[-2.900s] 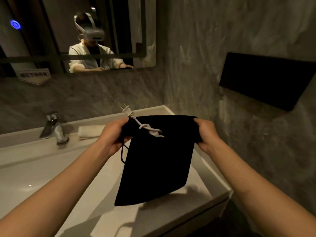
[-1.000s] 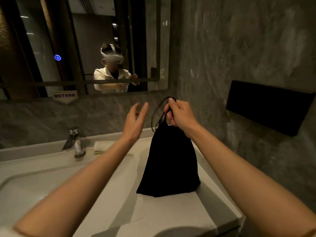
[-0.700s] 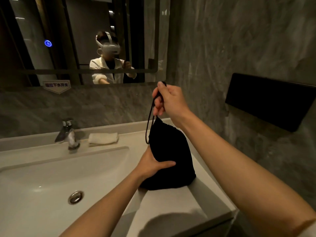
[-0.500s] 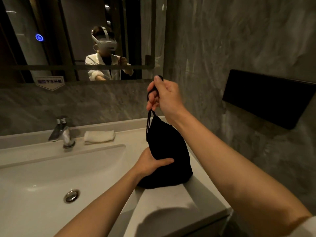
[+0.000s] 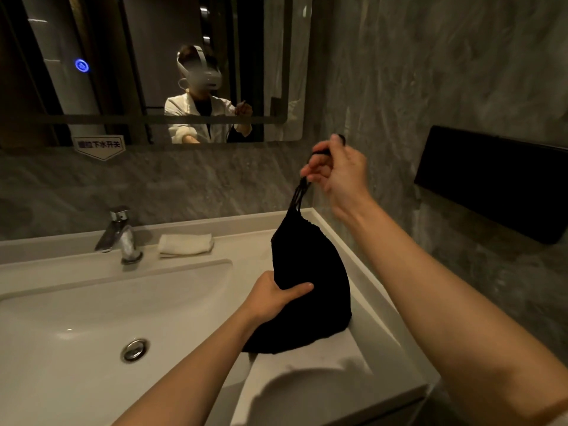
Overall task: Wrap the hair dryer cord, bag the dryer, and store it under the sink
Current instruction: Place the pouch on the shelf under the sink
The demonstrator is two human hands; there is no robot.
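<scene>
On the tabletop (image 5: 310,392) to the right of the sink basin (image 5: 101,309) stands a black drawstring bag (image 5: 313,265), its lower edge resting on the white surface and its gathered neck pointing up toward the wall. Its body is full and rounded; the hair dryer itself is hidden from view. The left hand (image 5: 273,295) grips the bag's lower left side, thumb lying across the front of the cloth and fingers (image 5: 295,292) curled round it, pressing the bag in place. The right hand (image 5: 338,170) is raised above the bag, its fingers pinched closed on the black drawstring (image 5: 299,195), which runs taut from the hand down to the cinched neck. Behind the basin, a chrome faucet (image 5: 118,233) stands on the ledge with a folded white towel (image 5: 186,244) just beside it on the right. Above them hangs a mirror (image 5: 138,41) with a glowing blue button. On the right wall sits a black box (image 5: 498,182).
</scene>
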